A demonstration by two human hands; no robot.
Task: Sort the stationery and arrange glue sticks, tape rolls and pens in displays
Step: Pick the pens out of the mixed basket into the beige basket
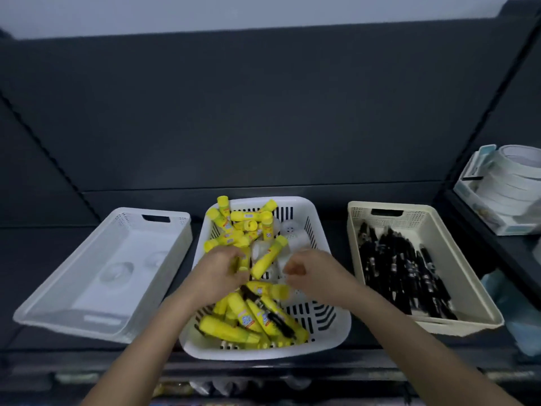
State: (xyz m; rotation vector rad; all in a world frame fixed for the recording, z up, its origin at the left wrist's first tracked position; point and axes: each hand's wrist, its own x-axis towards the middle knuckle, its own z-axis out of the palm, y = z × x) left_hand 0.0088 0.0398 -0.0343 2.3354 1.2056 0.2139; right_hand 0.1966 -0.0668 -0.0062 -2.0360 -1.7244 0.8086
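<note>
Tape stack [518,183] cut by right edge; left hand [218,273] blurred.

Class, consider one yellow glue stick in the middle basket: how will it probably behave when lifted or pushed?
The glue stick is a smooth round tube, so it probably rolls when pushed. It looks small and rigid: likely light and stiff. Lying loose in the piled basket, its neighbours may slide when it is lifted.
</note>
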